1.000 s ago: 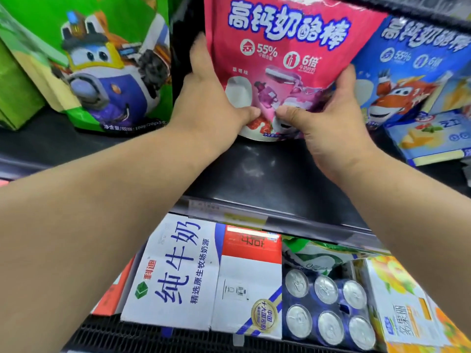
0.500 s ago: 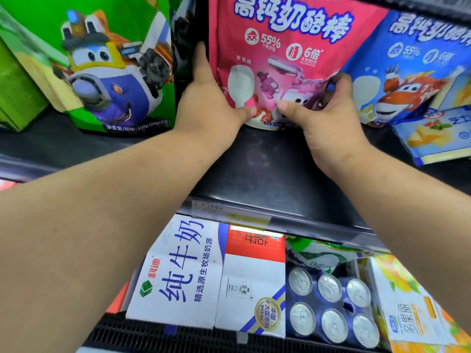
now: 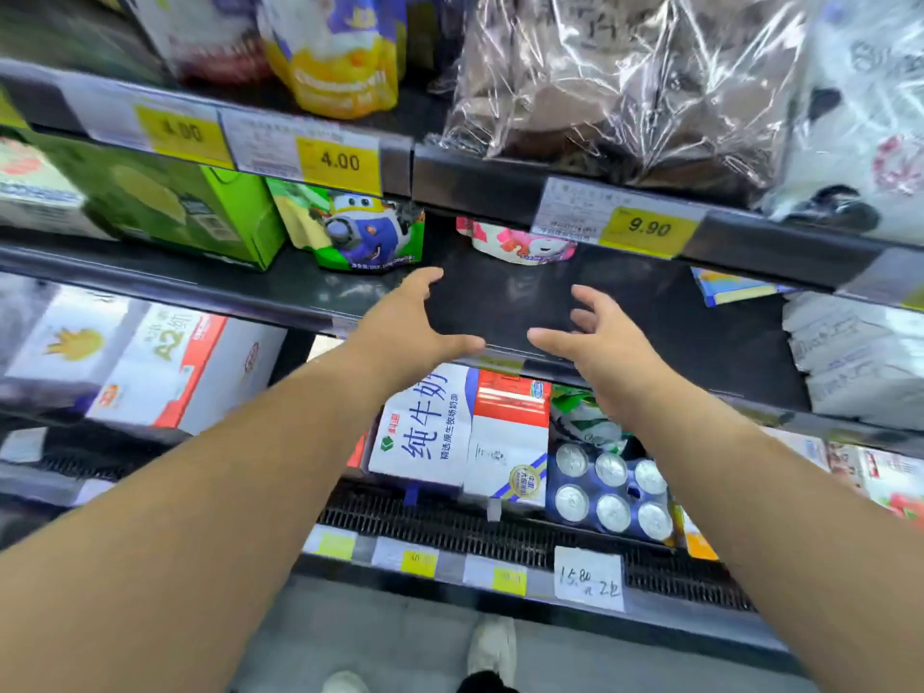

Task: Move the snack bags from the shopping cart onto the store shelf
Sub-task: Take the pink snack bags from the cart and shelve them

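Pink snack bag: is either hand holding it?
No: left hand and right hand are open, apart from the pink snack bag.

Along the upper rail of the store shelf [image 3: 460,181], one yellow price tag [image 3: 340,162] reads "4.00", as does a blurrier tag [image 3: 182,131] to its left, and a third tag [image 3: 649,227] reads "9.90". The blue-and-white milk carton [image 3: 425,427] carries "纯牛奶". A white box [image 3: 170,352] shows "A2". A handwritten slip [image 3: 589,575] on the bottom rail begins "15.80".

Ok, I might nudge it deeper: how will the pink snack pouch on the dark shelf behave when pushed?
The pink snack pouch probably buckles, being soft film. Standing on a rounded base, it may tip if pushed high. The glossy dark shelf likely lets it slide.
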`<state>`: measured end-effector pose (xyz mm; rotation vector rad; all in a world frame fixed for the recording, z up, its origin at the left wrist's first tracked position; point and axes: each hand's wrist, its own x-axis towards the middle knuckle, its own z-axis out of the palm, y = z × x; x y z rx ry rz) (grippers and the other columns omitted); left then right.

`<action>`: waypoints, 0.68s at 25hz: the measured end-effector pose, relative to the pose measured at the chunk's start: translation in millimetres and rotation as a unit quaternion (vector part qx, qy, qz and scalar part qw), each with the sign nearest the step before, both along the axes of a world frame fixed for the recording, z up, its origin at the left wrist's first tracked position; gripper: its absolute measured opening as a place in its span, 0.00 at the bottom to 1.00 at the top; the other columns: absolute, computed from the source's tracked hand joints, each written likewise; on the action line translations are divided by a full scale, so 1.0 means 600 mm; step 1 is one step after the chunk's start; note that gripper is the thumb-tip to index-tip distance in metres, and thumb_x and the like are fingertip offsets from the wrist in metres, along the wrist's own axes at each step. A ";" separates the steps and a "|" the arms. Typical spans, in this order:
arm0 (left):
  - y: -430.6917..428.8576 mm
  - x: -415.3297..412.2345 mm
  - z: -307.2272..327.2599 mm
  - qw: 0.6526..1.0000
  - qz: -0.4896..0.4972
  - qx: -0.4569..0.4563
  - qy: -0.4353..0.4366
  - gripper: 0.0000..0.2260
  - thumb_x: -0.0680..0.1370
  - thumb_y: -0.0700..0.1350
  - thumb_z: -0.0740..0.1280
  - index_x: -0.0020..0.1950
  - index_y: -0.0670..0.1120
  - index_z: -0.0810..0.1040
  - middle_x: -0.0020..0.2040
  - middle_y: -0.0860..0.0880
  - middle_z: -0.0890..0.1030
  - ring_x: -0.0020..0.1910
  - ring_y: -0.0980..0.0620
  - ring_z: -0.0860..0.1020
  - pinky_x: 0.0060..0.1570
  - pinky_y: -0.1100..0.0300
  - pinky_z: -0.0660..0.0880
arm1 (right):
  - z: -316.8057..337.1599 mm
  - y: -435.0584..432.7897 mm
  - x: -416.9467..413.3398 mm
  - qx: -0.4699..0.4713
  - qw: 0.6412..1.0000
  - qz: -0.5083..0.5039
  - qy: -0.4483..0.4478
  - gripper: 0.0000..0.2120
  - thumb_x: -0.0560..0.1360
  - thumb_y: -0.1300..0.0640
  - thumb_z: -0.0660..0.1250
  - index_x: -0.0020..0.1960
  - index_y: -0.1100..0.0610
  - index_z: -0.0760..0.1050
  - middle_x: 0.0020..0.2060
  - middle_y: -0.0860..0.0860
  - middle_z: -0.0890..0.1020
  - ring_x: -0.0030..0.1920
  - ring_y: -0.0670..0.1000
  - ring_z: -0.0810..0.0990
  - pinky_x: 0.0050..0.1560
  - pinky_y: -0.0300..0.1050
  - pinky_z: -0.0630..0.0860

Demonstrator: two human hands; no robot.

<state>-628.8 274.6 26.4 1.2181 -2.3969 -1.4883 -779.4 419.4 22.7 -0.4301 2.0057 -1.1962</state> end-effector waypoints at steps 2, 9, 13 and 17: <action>0.019 0.055 0.029 0.999 0.023 0.037 0.004 0.41 0.72 0.51 0.78 0.79 0.54 0.61 0.77 0.50 0.69 0.71 0.49 0.72 0.65 0.56 0.70 | 0.037 0.017 0.044 0.020 0.999 0.020 -0.019 0.39 0.71 0.56 0.76 0.76 0.47 0.60 0.74 0.54 0.65 0.61 0.50 0.72 0.51 0.41 0.73; 0.066 0.253 0.128 0.990 0.086 0.096 0.052 0.34 0.73 0.44 0.78 0.73 0.60 0.64 0.70 0.49 0.74 0.74 0.48 0.68 0.69 0.53 0.66 | 0.160 0.032 0.181 -0.006 0.996 0.088 -0.033 0.37 0.70 0.57 0.76 0.74 0.47 0.63 0.70 0.55 0.69 0.63 0.52 0.74 0.62 0.50 0.72; 0.092 0.348 0.206 0.974 0.176 0.108 0.092 0.38 0.73 0.44 0.78 0.76 0.60 0.62 0.69 0.51 0.75 0.73 0.48 0.70 0.73 0.47 0.66 | 0.205 0.020 0.260 -0.034 0.984 0.161 -0.066 0.37 0.70 0.58 0.76 0.74 0.49 0.64 0.66 0.53 0.72 0.63 0.52 0.74 0.62 0.49 0.71; 0.130 0.431 0.272 0.956 0.254 0.098 0.109 0.41 0.67 0.50 0.80 0.74 0.63 0.61 0.65 0.56 0.76 0.70 0.49 0.73 0.71 0.46 0.69 | 0.243 -0.005 0.334 -0.047 0.962 0.254 -0.088 0.38 0.69 0.58 0.77 0.75 0.50 0.63 0.67 0.53 0.73 0.66 0.53 0.74 0.65 0.50 0.70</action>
